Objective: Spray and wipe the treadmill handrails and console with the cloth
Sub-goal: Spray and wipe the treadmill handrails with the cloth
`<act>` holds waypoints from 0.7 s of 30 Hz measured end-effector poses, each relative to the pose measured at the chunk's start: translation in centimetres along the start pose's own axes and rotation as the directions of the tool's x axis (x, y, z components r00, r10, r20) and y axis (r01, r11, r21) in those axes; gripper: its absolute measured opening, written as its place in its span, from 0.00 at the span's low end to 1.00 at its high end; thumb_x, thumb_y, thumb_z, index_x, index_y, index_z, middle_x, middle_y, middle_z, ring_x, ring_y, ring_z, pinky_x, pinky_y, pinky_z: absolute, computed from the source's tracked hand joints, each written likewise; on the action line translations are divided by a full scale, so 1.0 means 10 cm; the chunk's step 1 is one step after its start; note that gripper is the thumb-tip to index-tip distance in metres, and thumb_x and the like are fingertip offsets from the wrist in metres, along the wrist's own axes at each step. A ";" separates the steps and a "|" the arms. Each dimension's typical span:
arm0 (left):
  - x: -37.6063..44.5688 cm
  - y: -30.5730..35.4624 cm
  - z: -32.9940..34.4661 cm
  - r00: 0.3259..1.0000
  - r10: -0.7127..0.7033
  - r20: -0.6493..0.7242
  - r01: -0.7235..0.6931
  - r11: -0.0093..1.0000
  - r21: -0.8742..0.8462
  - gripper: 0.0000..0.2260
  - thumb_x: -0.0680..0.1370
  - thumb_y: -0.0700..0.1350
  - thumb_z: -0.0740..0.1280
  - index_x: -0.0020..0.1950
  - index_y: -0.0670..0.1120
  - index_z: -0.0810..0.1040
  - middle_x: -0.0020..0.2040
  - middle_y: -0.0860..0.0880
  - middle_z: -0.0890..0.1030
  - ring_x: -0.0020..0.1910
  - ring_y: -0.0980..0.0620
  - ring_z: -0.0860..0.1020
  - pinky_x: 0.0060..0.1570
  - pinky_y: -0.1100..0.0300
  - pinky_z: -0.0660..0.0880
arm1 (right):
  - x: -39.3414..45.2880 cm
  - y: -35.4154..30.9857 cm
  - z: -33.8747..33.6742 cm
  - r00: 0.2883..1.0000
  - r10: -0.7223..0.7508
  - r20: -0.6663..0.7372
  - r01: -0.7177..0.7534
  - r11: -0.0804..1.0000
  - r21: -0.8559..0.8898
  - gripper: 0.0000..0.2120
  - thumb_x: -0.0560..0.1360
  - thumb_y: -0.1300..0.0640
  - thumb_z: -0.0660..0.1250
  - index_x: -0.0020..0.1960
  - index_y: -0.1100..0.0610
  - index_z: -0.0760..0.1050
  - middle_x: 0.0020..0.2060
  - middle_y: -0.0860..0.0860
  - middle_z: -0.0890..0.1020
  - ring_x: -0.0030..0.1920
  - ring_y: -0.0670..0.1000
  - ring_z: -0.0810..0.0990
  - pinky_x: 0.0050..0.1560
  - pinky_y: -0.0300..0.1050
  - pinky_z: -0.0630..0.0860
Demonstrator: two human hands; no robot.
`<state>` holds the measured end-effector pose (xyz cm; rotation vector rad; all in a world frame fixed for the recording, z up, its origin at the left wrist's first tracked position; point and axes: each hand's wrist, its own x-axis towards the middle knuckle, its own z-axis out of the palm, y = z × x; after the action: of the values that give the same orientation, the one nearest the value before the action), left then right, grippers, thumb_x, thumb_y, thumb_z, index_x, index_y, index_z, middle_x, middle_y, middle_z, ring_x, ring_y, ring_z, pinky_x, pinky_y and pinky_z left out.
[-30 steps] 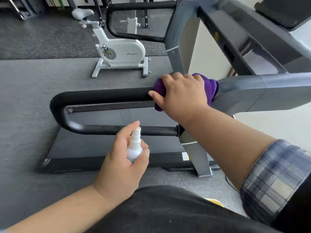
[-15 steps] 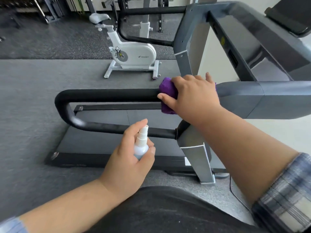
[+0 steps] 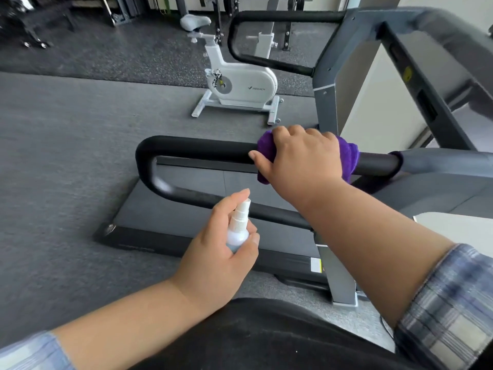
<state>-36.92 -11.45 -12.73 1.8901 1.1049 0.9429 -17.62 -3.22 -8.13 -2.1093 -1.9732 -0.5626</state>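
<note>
A black padded handrail (image 3: 197, 149) loops out to the left of the grey treadmill frame (image 3: 448, 161). My right hand (image 3: 301, 156) presses a purple cloth (image 3: 346, 156) around the rail's upper bar, fingers wrapped over the top. Below it, my left hand (image 3: 221, 252) grips a small white spray bottle (image 3: 238, 225), nozzle up, index finger raised beside the pump. The far handrail (image 3: 266, 17) shows at the top. The console lies mostly out of frame at the right.
The treadmill deck (image 3: 186, 209) lies on grey gym flooring. A white exercise bike (image 3: 237, 84) stands beyond the rail. Racks and dark equipment (image 3: 32, 25) line the back. The grey upright post (image 3: 338, 276) rises beside my right forearm.
My right hand has slid the purple cloth left along the upper bar, off the grey frame and onto the black padding. The bottle hand has kept its place below the rail.
</note>
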 end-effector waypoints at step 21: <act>0.13 -0.98 -1.66 1.000 0.020 -0.022 -0.021 1.000 -0.015 0.24 0.74 0.55 0.64 0.66 0.75 0.62 0.48 0.57 0.81 0.43 0.53 0.80 0.43 0.69 0.74 | 0.71 -1.89 0.18 0.993 -0.110 0.036 0.113 0.991 -0.072 0.30 0.75 0.28 0.56 0.58 0.53 0.71 0.48 0.51 0.79 0.47 0.57 0.79 0.43 0.50 0.63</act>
<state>-54.31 -2.97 -13.33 1.8860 1.0901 0.9834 -35.78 5.65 -9.03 -2.0718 -2.1299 -0.6347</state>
